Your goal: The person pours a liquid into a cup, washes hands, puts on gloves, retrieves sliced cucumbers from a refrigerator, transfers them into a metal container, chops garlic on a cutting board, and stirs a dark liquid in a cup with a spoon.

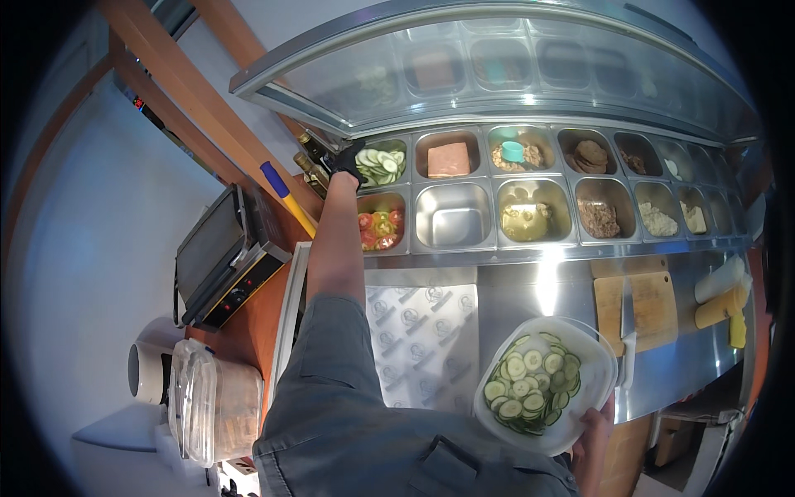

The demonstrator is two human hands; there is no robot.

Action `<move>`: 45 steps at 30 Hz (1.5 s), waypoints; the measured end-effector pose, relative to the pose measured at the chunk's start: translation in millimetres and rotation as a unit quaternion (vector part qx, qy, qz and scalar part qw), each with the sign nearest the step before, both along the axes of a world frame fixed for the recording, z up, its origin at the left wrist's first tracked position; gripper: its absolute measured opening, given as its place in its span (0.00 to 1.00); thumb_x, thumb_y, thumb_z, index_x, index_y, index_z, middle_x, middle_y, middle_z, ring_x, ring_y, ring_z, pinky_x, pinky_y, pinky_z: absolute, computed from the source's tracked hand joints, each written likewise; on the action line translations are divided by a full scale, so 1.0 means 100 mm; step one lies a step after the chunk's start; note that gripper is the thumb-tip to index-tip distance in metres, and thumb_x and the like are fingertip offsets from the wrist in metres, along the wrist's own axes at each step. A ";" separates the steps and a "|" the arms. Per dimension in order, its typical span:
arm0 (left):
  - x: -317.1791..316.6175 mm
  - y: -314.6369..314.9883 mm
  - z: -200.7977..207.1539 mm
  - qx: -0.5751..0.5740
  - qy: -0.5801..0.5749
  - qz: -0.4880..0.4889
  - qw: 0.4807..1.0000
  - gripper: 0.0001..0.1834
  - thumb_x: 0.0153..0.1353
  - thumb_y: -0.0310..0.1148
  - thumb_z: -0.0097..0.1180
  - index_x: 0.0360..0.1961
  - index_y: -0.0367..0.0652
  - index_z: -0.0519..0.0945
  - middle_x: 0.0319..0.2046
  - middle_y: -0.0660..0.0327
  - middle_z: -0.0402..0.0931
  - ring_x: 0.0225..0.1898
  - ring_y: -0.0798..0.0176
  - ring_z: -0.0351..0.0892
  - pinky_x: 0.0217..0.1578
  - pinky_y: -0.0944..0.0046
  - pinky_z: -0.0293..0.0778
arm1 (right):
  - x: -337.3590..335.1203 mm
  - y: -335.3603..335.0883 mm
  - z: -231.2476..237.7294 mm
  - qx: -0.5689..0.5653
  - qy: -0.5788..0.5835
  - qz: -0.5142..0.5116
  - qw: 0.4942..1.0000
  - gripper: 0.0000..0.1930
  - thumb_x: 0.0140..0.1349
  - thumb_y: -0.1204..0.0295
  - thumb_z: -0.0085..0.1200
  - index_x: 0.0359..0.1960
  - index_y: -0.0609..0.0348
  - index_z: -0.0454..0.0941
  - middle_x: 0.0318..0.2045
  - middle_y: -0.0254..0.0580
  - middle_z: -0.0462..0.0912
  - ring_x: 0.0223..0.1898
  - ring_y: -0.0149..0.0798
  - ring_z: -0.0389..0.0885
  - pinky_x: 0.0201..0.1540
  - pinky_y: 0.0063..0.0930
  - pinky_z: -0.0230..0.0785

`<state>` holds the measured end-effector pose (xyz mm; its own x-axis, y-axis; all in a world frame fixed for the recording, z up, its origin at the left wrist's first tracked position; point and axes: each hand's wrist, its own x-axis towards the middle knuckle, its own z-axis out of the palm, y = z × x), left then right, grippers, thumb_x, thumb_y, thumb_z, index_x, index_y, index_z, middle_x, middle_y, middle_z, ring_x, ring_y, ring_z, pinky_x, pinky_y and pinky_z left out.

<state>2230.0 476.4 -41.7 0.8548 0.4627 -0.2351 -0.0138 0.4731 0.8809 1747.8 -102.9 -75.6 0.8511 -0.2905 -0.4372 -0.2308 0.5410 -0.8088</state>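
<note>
My left hand [347, 162], in a black glove, is stretched forward to the left rim of a steel pan of cucumber slices [382, 166]. Its fingers are too dark and small to make out. Close to my body, my right hand [593, 432] grips the lower right side of a translucent plastic container [600, 352]. Many thin cucumber slices [534, 381] lie in that container. Below the cucumber pan sits a pan of sliced tomatoes [382, 224], and to its right is a pan with a pink block of sliced meat [448, 160].
Beneath the raised glass lid [513, 62] are several more food pans, one bare steel [453, 217]. Patterned paper [422, 340] covers part of the counter. A knife [628, 335] rests by cutting boards [654, 311]. At left stand a contact grill [236, 265], bottles [312, 166] and a plastic tub [215, 402].
</note>
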 end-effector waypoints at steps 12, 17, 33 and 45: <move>0.02 -0.03 -0.06 0.140 -0.113 -0.114 0.977 0.32 0.69 0.55 0.50 0.68 0.49 0.71 0.67 0.59 0.68 0.69 0.60 0.61 0.69 0.60 0.51 | 0.07 0.05 0.07 -0.010 -0.009 0.017 1.000 0.42 0.36 0.84 0.40 0.64 0.65 0.67 0.51 0.51 0.79 0.50 0.46 0.82 0.53 0.34 0.78; 0.15 0.02 -0.02 0.235 -0.020 -0.100 0.967 0.29 0.70 0.50 0.49 0.68 0.48 0.72 0.63 0.62 0.72 0.61 0.63 0.68 0.64 0.62 0.60 | 0.06 0.05 0.09 -0.010 -0.014 0.020 1.000 0.41 0.37 0.85 0.40 0.63 0.65 0.68 0.51 0.52 0.79 0.51 0.46 0.82 0.53 0.34 0.78; -0.15 0.35 -0.11 0.318 -0.230 -0.050 0.918 0.18 0.68 0.38 0.50 0.57 0.50 0.80 0.45 0.69 0.78 0.44 0.71 0.73 0.47 0.65 0.67 | -0.29 -0.26 0.11 -0.104 0.245 0.249 0.931 0.38 0.57 0.73 0.48 0.73 0.56 0.55 0.55 0.52 0.75 0.45 0.45 0.83 0.34 0.32 0.81; -2.24 -1.70 0.47 0.334 -0.285 -0.177 0.881 0.13 0.72 0.32 0.49 0.36 0.37 0.82 0.28 0.66 0.77 0.27 0.74 0.71 0.28 0.72 0.65 | -1.06 -0.47 0.37 0.096 0.109 0.041 0.988 0.26 0.56 0.78 0.45 0.59 0.69 0.61 0.41 0.53 0.80 0.33 0.46 0.86 0.29 0.34 0.83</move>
<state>2005.7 306.5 5.2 0.8639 0.0153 0.5034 -0.5006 -0.0852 0.8615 1641.4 -149.7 -39.0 0.7472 -0.1186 -0.6539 -0.4380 0.6522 -0.6187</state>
